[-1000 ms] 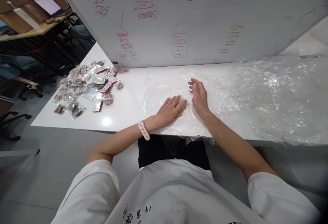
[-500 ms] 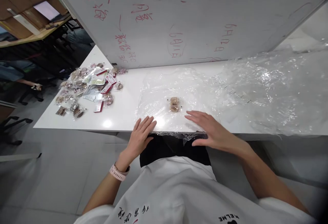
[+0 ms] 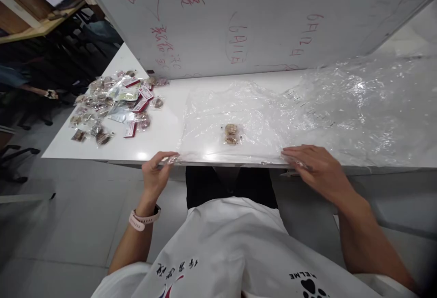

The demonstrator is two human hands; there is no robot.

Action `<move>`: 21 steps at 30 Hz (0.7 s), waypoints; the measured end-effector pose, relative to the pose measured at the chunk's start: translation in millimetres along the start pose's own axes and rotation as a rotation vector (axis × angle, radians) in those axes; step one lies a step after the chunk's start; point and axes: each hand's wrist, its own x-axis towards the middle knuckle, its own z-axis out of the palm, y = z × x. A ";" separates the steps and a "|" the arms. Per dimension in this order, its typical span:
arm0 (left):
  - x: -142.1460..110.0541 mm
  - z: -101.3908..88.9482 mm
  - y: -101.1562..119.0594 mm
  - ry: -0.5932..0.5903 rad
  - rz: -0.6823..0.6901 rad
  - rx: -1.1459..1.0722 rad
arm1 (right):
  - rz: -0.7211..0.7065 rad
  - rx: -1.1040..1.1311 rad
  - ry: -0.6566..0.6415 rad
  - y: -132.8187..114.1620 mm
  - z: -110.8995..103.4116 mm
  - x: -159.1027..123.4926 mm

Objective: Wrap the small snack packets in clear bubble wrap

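Observation:
A sheet of clear plastic film [image 3: 208, 107] lies over the white table and reaches its front edge. On the film rests a small clear packet with two round brown pieces [image 3: 231, 134]. My left hand [image 3: 157, 169] pinches the film's near left corner between thumb and fingers, just at the table edge. At the near right, my right hand [image 3: 312, 167] grips the same front edge of the film, its thumb tucked below the fingers. Between both hands the near edge is drawn out in a fairly straight line.
Several small wrapped packets [image 3: 97, 102] and red-and-white cards [image 3: 146, 92] are heaped on the table's left end. A large crumpled mass of clear plastic [image 3: 368, 107] covers the right side. Behind stands a whiteboard [image 3: 266, 16] with red writing. Another person's hand [image 3: 51, 93] shows at far left.
My hands have moved apart, left hand leftward and right hand rightward. Both have gone from open to closed on the film's near edge, which is now stretched between them.

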 end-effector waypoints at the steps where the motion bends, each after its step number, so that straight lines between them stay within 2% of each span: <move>1: 8.9 -0.6 2.3 0.033 -0.043 -0.048 | 0.016 0.015 0.031 0.0 -7.3 7.6; 4: 44.0 6.1 5.3 0.094 -0.144 -0.162 | 0.126 0.117 0.057 2.8 -19.5 40.7; 6: 69.4 17.2 0.4 0.096 -0.174 -0.159 | 0.216 0.180 0.040 10.9 -15.5 68.1; 9: 101.0 39.0 -15.1 0.045 -0.236 -0.008 | 0.343 0.125 0.016 33.0 8.5 106.7; 12: 117.4 55.4 -25.6 -0.088 -0.259 0.307 | 0.431 -0.079 -0.066 53.8 36.4 130.0; 13: 118.9 57.5 -24.9 -0.109 -0.221 0.413 | 0.423 -0.148 -0.080 56.9 41.8 132.9; 15: 115.9 56.5 -16.2 -0.074 -0.089 0.560 | 0.348 -0.261 -0.038 54.7 43.6 132.3; 18: 100.6 51.3 10.9 0.034 0.117 0.536 | 0.213 -0.314 0.142 32.2 31.1 122.0; 19: 94.2 52.0 21.3 0.007 0.183 0.459 | 0.164 -0.286 0.176 22.0 27.3 118.2; 21: 81.9 60.5 39.5 -0.165 0.322 0.261 | 0.015 -0.157 0.131 2.6 26.7 111.8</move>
